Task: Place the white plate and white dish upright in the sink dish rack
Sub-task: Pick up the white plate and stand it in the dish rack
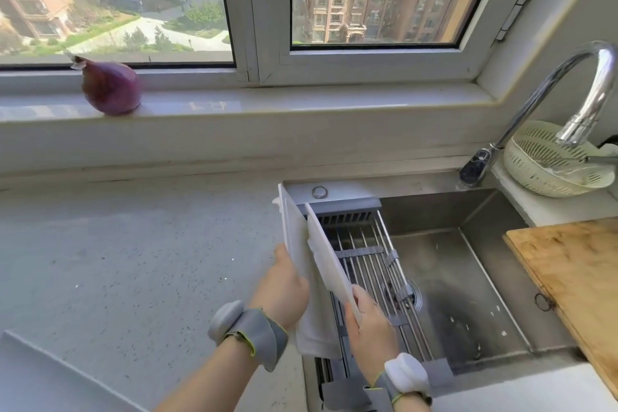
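Two white rectangular pieces stand on edge at the left side of the sink dish rack (pixel 371 264). The left one, a white plate (pixel 292 227), leans against the rack's left rim, and my left hand (pixel 284 284) grips its near edge. The white dish (pixel 326 254) stands tilted just to its right over the rack's bars, and my right hand (pixel 371 324) holds its near corner. Both wrists wear grey straps. The lower part of the plate is hidden behind my left hand.
The steel sink (pixel 468 294) opens to the right of the rack, with a curved faucet (pixel 568 90) above. A wooden cutting board (pixel 575 284) lies over its right edge. A pale colander (pixel 551 164) sits behind. A red onion (pixel 110 87) rests on the windowsill. Grey counter (pixel 133 261) spreads left.
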